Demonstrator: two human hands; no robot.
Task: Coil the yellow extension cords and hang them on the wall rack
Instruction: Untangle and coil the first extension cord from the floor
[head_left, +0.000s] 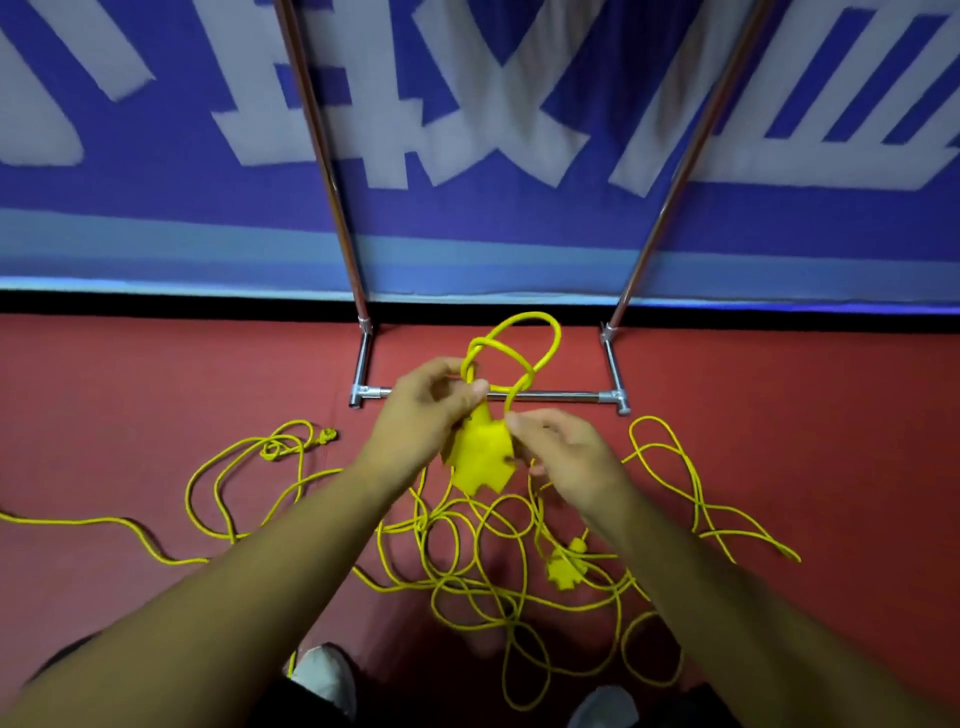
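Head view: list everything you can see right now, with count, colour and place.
Wall: one, blue with white lettering, top half.
Floor: one, red, lower half.
Rack: one, silver, base on the floor against the wall.
Held cord: one, yellow, looped in the air in front of the rack base.
Held socket block: one, yellow, hanging under those loops.
Loose cords: number unclear, yellow, tangled on the floor.
Loose socket block: one, yellow, in the tangle, right of centre.
Plug: one, yellow, floor at left.
Shoes: two, pale, bottom edge.
Left hand: one, pinches the held cord.
Right hand: one, pinches the held cord.
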